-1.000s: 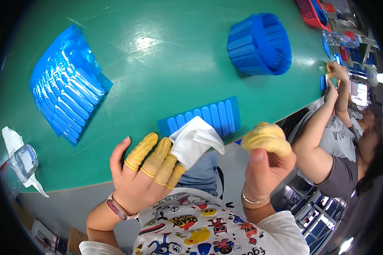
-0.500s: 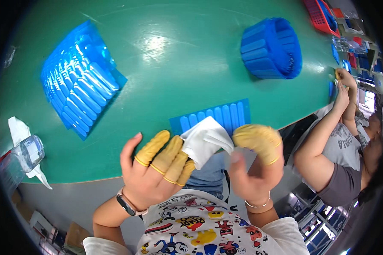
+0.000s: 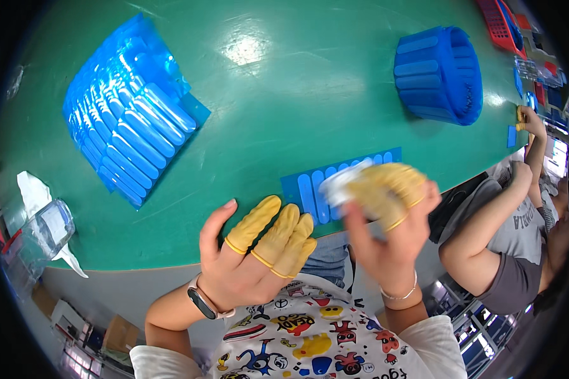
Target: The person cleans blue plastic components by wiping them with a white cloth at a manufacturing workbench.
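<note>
A blue sheet with a row of long rounded strips [image 3: 306, 194] lies flat at the table's near edge. My left hand [image 3: 253, 252], with yellow finger cots on its fingers, rests at the sheet's left end, fingers stretched out and holding nothing. Over the right part of the sheet, my right hand [image 3: 395, 221], also wearing yellow finger cots, is closed on a white cloth [image 3: 342, 183]. The cloth and those fingertips are blurred by motion, and they cover part of the strips.
A glossy stack of similar blue sheets [image 3: 133, 120] lies on the green table [image 3: 284, 107] at left. At right stands a ring of curled blue sheets [image 3: 420, 79]. A clear plastic bottle [image 3: 52, 224] and white tissue [image 3: 35, 191] are far left. Another person [image 3: 487, 234] sits right.
My right hand has drawn the white cloth away from my left hand and onto the sheet's right part. The view has shifted, so the table things appear farther right.
</note>
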